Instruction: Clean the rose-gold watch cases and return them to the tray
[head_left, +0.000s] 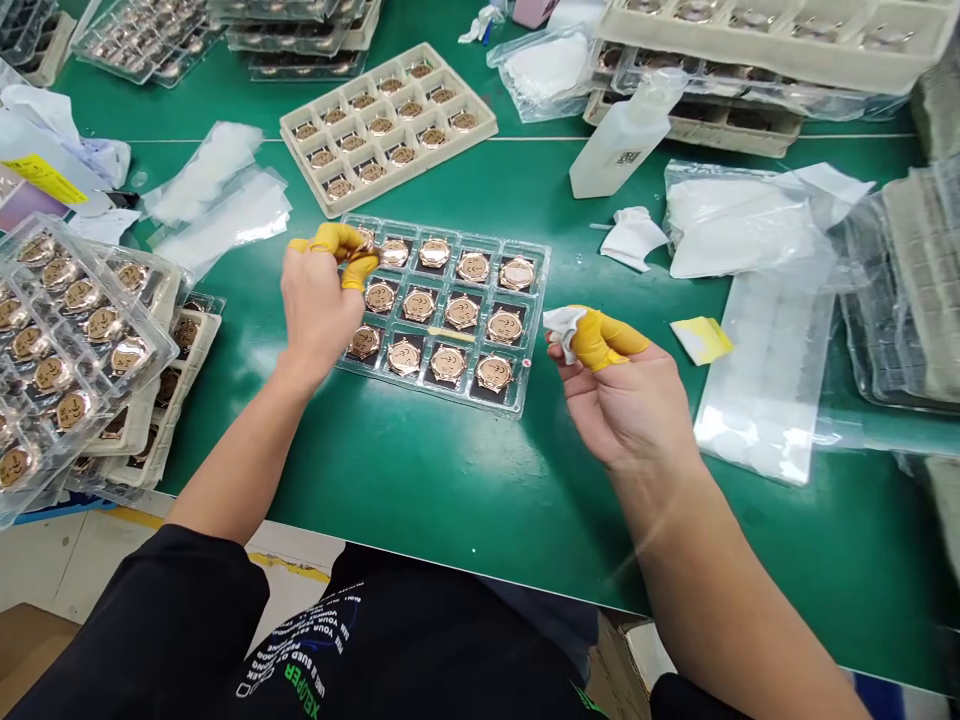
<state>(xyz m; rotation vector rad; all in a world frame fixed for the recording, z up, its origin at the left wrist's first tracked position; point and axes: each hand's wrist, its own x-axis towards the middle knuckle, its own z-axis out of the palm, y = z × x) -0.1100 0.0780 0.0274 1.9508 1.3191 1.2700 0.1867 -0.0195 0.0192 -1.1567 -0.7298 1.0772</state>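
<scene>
My left hand (324, 295), with yellow finger cots on its thumb and fingers, is closed at the far left corner of a clear plastic tray (534, 300). Its fingertips pinch what looks like a watch case (367, 252), mostly hidden by the fingers. Rose-gold watch cases (461, 312) lie back side up in the tray's compartments, and a thin yellowish strip (450, 334) lies across the middle. Right of the tray, my right hand (619, 385), also in yellow finger cots, pinches a crumpled white cloth (562, 328) above the table.
A beige tray of watch cases (390, 125) lies beyond. Stacked trays stand at left (82, 350) and back right (772, 60). A white squeeze bottle (622, 140), bagged white wipes (742, 220), a crumpled wipe (634, 238) and a yellow-white paper piece (701, 341) lie on the green table (450, 480).
</scene>
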